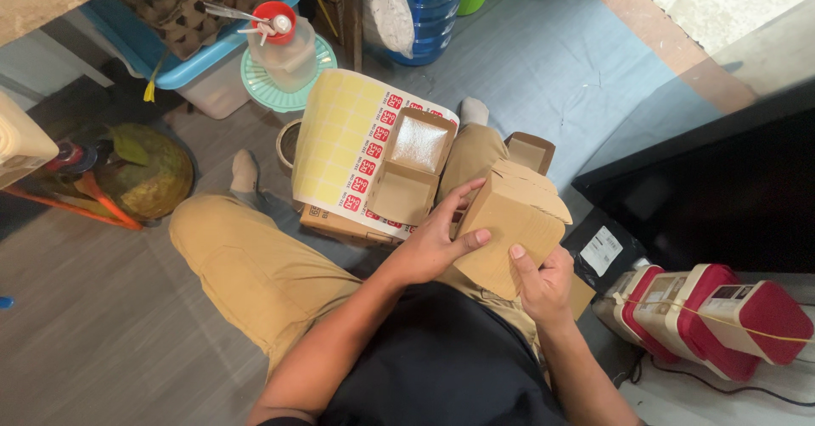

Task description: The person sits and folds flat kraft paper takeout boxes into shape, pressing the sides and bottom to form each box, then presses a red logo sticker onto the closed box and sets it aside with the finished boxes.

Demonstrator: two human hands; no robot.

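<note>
1. The left hand grips the near side of a closed brown cardboard takeaway box, thumb pressed on its face.
2. The right hand clasps the box's lower corner from beneath.
3. Just beyond the hands, an open cardboard box rests on a sticker sheet over the person's lap.

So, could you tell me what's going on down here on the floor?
A person sits on the floor, both hands on a brown cardboard box: the left hand grips its side and the right hand supports it from below. An open box rests on a sticker sheet across the lap, and another open box lies beyond the knee.
</note>
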